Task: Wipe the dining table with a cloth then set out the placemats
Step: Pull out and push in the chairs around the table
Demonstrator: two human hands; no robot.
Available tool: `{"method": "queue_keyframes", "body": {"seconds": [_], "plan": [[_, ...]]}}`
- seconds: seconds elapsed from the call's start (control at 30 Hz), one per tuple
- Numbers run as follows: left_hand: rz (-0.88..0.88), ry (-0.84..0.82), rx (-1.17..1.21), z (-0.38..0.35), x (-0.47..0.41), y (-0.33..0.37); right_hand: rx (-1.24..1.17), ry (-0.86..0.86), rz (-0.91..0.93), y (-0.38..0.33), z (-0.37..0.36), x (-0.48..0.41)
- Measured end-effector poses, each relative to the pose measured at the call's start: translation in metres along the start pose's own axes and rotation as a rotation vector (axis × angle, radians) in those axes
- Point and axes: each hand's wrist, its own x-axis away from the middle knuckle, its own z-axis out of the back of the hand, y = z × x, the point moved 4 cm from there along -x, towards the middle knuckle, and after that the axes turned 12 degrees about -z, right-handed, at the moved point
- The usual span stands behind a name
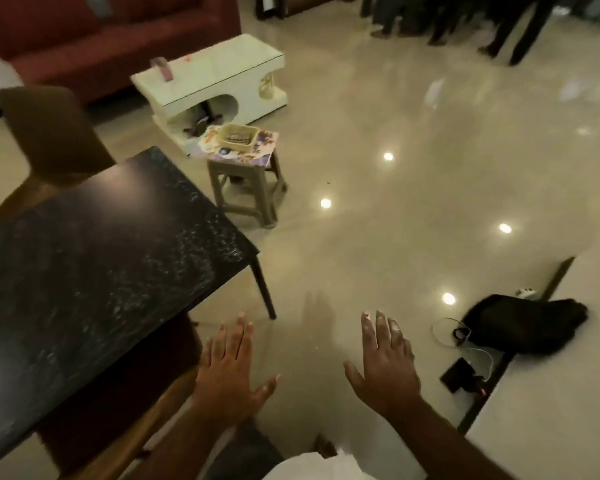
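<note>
Table (pixel 94 244): dark, glossy stone-look top, to my left; bare, no cloth on it.
Placemats (pixel 236 147): apparently the printed sheets on the grey stool (pixel 246 188) beyond the table's far corner, under a small basket (pixel 234 136). I judged them thin, light, flexible, best lifted by an edge once the basket was off.
Cloth: not in view.
Left hand (pixel 227 370), right hand (pixel 385 363): both spread flat over the floor, holding nothing.
</note>
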Motion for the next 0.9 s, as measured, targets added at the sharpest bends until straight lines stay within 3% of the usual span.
{"method": "queue_keyframes", "body": {"seconds": [0.33, 0.9], "plan": [[-0.169, 0.023, -0.074, 0.060, -0.176, 0.071, -0.088, 0.026, -0.177, 0.070, 0.052, -0.112], [-0.227, 0.136, -0.066, 0.217, -0.509, 0.044, -0.057, 0.151, -0.154, 0.054, 0.180, -0.444]]}}
